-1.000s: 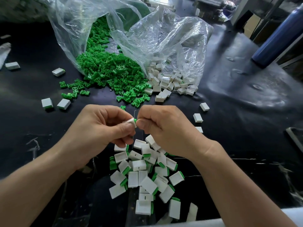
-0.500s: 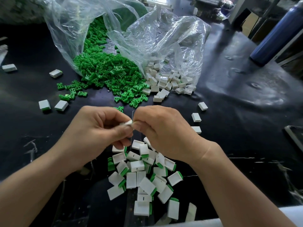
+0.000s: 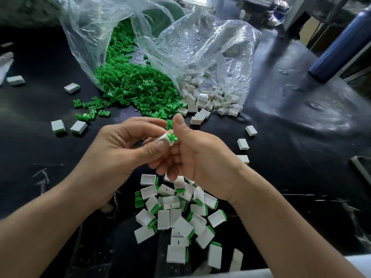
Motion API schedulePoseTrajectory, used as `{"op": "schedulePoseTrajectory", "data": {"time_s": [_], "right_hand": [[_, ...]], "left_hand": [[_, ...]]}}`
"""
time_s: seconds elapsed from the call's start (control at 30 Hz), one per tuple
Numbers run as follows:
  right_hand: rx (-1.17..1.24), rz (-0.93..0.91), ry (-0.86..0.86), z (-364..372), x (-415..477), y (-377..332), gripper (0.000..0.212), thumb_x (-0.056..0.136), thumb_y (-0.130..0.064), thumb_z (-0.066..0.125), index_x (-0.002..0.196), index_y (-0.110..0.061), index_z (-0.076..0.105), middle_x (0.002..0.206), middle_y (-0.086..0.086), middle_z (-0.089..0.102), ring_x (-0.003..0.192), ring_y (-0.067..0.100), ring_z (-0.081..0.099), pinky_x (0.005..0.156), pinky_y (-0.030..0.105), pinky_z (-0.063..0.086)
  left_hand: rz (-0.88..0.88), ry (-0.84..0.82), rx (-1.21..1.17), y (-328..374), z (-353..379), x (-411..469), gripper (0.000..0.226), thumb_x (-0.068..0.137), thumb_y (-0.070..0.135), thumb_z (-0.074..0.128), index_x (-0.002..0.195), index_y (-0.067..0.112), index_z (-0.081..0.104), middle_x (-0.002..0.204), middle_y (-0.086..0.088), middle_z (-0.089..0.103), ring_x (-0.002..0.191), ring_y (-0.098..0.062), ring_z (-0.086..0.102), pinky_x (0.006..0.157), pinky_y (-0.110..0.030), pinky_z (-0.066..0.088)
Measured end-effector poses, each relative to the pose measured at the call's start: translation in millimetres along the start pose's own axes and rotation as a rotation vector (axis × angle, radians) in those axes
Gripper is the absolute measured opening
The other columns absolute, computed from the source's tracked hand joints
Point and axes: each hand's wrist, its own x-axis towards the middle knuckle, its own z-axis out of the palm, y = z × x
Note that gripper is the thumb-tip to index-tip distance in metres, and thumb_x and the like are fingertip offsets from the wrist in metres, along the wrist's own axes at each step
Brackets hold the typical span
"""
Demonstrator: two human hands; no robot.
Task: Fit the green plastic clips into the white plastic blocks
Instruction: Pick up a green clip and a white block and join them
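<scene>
**While both bags spill, one clip sits at the mouth of a block**

Where the tabletop (image 3: 281, 177) comes nearest the person, a pile of finished blocks (image 3: 180, 217) lies jumbled, white with green showing at their open ends. Just above that pile the two hands meet. The left hand (image 3: 124, 149) grips a white block (image 3: 163, 138) between thumb and fingers, its open end turned toward the right hand (image 3: 198, 157). A green clip (image 3: 172, 136) pokes out of that end, part in and part out. The right hand's fingers are curled beside and under the clip, with the thumb lifted clear above it. From where I stand I cannot tell whether those fingers hold the clip or only rest against it.

Farther out, a few loose white blocks (image 3: 243, 144) lie singly to the right of the hands. A pair of blocks (image 3: 58, 126) sits side by side to the left, near some stray clips (image 3: 92, 109).

Beyond them, two clear plastic bags lie on their sides, mouths open toward the person. The left bag (image 3: 96, 37) holds a big heap of green clips (image 3: 128, 83), which runs out of the mouth onto the tabletop. The right bag (image 3: 210, 47) holds a smaller heap of white blocks (image 3: 208, 97), also spilling past its edge. The two heaps touch where the bags meet. A dark blue bottle (image 3: 341, 43) is at the far right.
</scene>
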Motion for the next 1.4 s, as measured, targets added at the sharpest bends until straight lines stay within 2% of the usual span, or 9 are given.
{"op": "schedulePoseTrajectory", "data": {"time_s": [0.1, 0.23, 0.3, 0.47, 0.63, 0.93, 1.03, 1.17, 1.4], "right_hand": [[0.105, 0.038, -0.059, 1.3, -1.3, -2.4, 0.055, 0.073, -0.057, 0.031, 0.081, -0.009, 0.056, 0.065, 0.003, 0.058, 0.056, 0.011, 0.052, 0.052, 0.019, 0.041], [0.121, 0.035, -0.016, 3.2, -2.2, -2.5, 0.047, 0.073, -0.054, 0.034, 0.074, -0.011, 0.052, 0.058, 0.002, 0.048, 0.05, 0.011, 0.042, 0.048, 0.02, 0.036], [0.107, 0.039, 0.005, 3.7, -2.8, -2.3, 0.047, 0.071, -0.054, 0.036, 0.074, -0.009, 0.049, 0.058, 0.001, 0.044, 0.049, 0.01, 0.04, 0.048, 0.02, 0.034], [0.077, 0.05, 0.034, 3.6, -3.3, -0.3, 0.049, 0.069, -0.053, 0.038, 0.083, -0.009, 0.053, 0.055, -0.003, 0.041, 0.047, 0.007, 0.037, 0.047, 0.019, 0.031], [0.06, 0.036, 0.079, 8.4, -4.5, -0.9, 0.041, 0.073, -0.053, 0.039, 0.055, -0.022, 0.059, 0.049, -0.007, 0.04, 0.048, 0.007, 0.034, 0.046, 0.019, 0.028], [-0.004, 0.081, 0.123, 9.3, -3.8, 2.0, 0.046, 0.093, -0.046, 0.032, 0.064, -0.012, 0.044, 0.05, -0.007, 0.037, 0.05, 0.008, 0.031, 0.049, 0.022, 0.024], [-0.009, 0.06, 0.098, 7.0, -4.4, 1.4, 0.057, 0.093, -0.047, 0.031, 0.091, 0.004, 0.058, 0.052, -0.007, 0.037, 0.051, 0.008, 0.032, 0.049, 0.021, 0.025], [0.007, 0.016, 0.109, 6.9, -6.8, -1.6, 0.05, 0.09, -0.052, 0.031, 0.089, -0.009, 0.056, 0.053, -0.007, 0.038, 0.049, 0.007, 0.034, 0.046, 0.019, 0.027], [0.028, 0.028, 0.056, 11.6, -4.8, -0.3, 0.068, 0.093, -0.048, 0.029, 0.123, 0.011, 0.046, 0.063, -0.001, 0.035, 0.054, 0.008, 0.032, 0.05, 0.02, 0.027]], "left_hand": [[0.001, -0.027, -0.039, 1.1, 0.7, -0.4, 0.039, 0.053, 0.048, 0.081, 0.078, 0.019, 0.075, 0.104, -0.001, 0.07, 0.081, -0.021, 0.066, 0.068, -0.027, 0.056], [-0.003, -0.048, -0.092, 1.9, 6.4, -1.4, 0.019, 0.063, 0.022, 0.07, 0.077, 0.008, 0.072, 0.071, -0.02, 0.064, 0.055, -0.025, 0.062, 0.054, -0.031, 0.054], [-0.009, -0.025, -0.109, 0.6, 8.9, -1.8, 0.019, 0.063, 0.016, 0.067, 0.076, 0.004, 0.07, 0.058, -0.014, 0.062, 0.05, -0.026, 0.06, 0.051, -0.034, 0.053], [0.006, -0.01, -0.123, -0.9, 10.2, -1.8, 0.018, 0.065, 0.009, 0.065, 0.075, -0.005, 0.065, 0.058, -0.016, 0.062, 0.049, -0.029, 0.06, 0.051, -0.033, 0.053], [0.02, -0.002, -0.117, -1.5, 10.0, -2.4, 0.022, 0.066, 0.003, 0.062, 0.083, -0.012, 0.062, 0.061, -0.018, 0.063, 0.051, -0.028, 0.061, 0.053, -0.032, 0.054], [0.029, -0.002, -0.099, -3.1, 9.2, -3.0, 0.024, 0.066, 0.002, 0.063, 0.085, -0.013, 0.061, 0.063, -0.021, 0.062, 0.055, -0.032, 0.061, 0.058, -0.043, 0.057], [0.023, -0.016, -0.116, -3.0, 8.0, -2.5, 0.022, 0.065, 0.008, 0.073, 0.079, -0.007, 0.066, 0.062, -0.018, 0.064, 0.054, -0.032, 0.062, 0.056, -0.039, 0.055], [0.05, 0.01, -0.132, -1.0, 5.4, -1.4, 0.024, 0.061, 0.026, 0.073, 0.081, 0.013, 0.074, 0.064, -0.012, 0.069, 0.055, -0.027, 0.065, 0.057, -0.032, 0.055], [0.054, -0.036, -0.103, -6.3, 4.1, -1.1, 0.026, 0.065, 0.015, 0.069, 0.087, 0.0, 0.069, 0.07, -0.009, 0.066, 0.053, -0.024, 0.061, 0.053, -0.035, 0.054]]}}
